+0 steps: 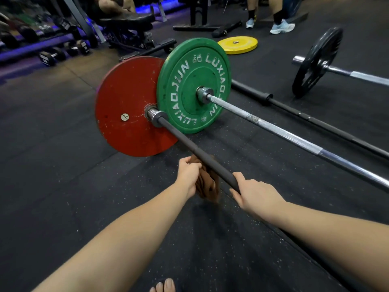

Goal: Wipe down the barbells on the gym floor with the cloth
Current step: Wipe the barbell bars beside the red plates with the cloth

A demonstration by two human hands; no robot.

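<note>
Head view: I see the black barbell (185, 142) running from the red plate (126, 106) toward the camera. Nearest that plate, the left hand (189, 175) has its fingers curled tight round a bunched brown cloth (207, 184), held against the shaft. Farther from the plate, the right hand (254, 194) wraps the bare shaft. Just beyond the red plate stands a green plate (189, 81) on a chrome barbell (294, 138).
</note>
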